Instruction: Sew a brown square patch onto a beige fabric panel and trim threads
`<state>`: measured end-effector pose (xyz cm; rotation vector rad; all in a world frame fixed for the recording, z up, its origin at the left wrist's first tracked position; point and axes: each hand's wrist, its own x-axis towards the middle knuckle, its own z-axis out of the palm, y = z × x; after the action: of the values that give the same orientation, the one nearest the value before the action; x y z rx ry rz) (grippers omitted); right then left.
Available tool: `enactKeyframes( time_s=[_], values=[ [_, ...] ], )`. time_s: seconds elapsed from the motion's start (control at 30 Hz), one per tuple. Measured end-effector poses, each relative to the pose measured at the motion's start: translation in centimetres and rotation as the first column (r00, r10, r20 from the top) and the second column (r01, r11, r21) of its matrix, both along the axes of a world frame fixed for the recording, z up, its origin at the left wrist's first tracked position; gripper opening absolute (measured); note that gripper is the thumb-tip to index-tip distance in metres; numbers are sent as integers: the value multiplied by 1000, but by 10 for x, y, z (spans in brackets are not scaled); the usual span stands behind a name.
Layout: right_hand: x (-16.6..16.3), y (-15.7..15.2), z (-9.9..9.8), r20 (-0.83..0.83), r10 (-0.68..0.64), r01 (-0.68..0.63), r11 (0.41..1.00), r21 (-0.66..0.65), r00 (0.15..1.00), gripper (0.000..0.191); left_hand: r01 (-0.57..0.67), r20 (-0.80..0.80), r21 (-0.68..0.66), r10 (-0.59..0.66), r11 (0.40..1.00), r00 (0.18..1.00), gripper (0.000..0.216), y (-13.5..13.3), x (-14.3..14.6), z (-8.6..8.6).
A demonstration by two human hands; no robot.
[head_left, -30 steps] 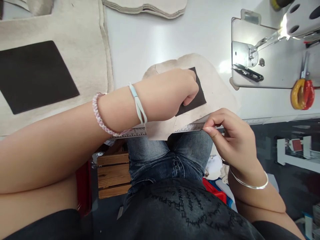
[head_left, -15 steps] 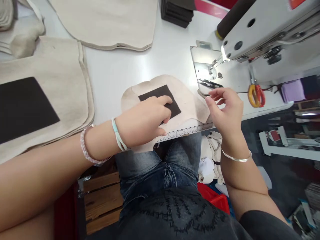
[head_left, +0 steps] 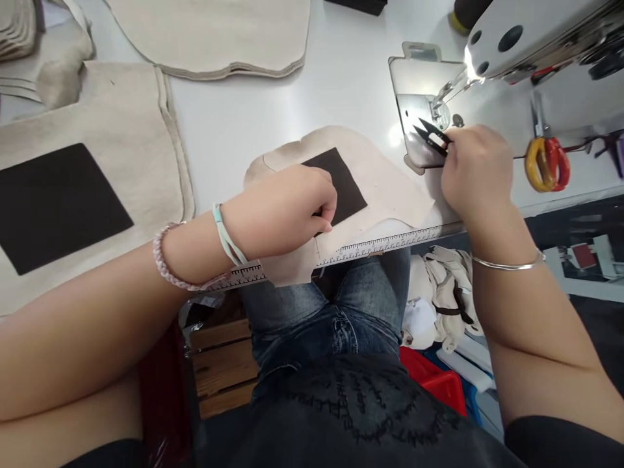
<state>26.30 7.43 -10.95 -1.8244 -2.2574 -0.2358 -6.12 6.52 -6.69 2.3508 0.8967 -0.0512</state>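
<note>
My right hand (head_left: 480, 172) is closed around small black thread snips (head_left: 433, 136), whose blades point left over the sewing machine's metal plate (head_left: 412, 107). In front of me lies a curved cream fabric piece (head_left: 390, 179) with a dark square patch (head_left: 345, 185) on it. My left hand (head_left: 297, 205) rests on these, its fingers curled together over the patch's lower left part. What those fingertips pinch, if anything, is hidden. Beneath the cloth, a printed ruler strip (head_left: 390, 242) runs along the table's front edge.
At the right stands the sewing machine (head_left: 550, 39), its needle area lit. Scissors (head_left: 548, 159) with yellow and red handles lie beyond my right hand. Stacked cream fabric (head_left: 131, 123) with a dark square (head_left: 63, 205) covers the left side. Another cream stack (head_left: 219, 32) lies at the back.
My right hand has moved right and away from me and taken hold of the snips, which lay by the machine plate. My left fingers have curled in from a spread pose. The view has shifted slightly.
</note>
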Motion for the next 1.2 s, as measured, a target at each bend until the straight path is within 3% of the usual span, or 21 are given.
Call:
enactKeyframes(
  time_s=[0.23,0.33,0.4,0.57,0.93,1.2],
  values=[
    [-60,-67,24,-337,24,-49,997,-66,941,32,-16,-82,-34,13,999,997,17,5,-1,2],
    [-85,-96,26,-422,104,-196,964,-181,900,31,4,-85,-32,-7,999,996,19,6,0,2],
    [-97,-107,23,-435,181,-284,941,-185,882,29,8,-86,-13,-9,1000,996,19,6,0,2],
    [-111,-109,18,-368,280,-364,913,-182,887,21,-27,-83,42,30,999,996,18,3,0,0],
    [-126,-106,28,-199,284,-319,932,-174,938,26,-43,-154,78,54,996,987,12,2,3,-2],
    [-129,-103,29,-186,281,-316,928,-199,942,26,-39,-207,72,54,997,977,17,4,6,-2]
  ],
)
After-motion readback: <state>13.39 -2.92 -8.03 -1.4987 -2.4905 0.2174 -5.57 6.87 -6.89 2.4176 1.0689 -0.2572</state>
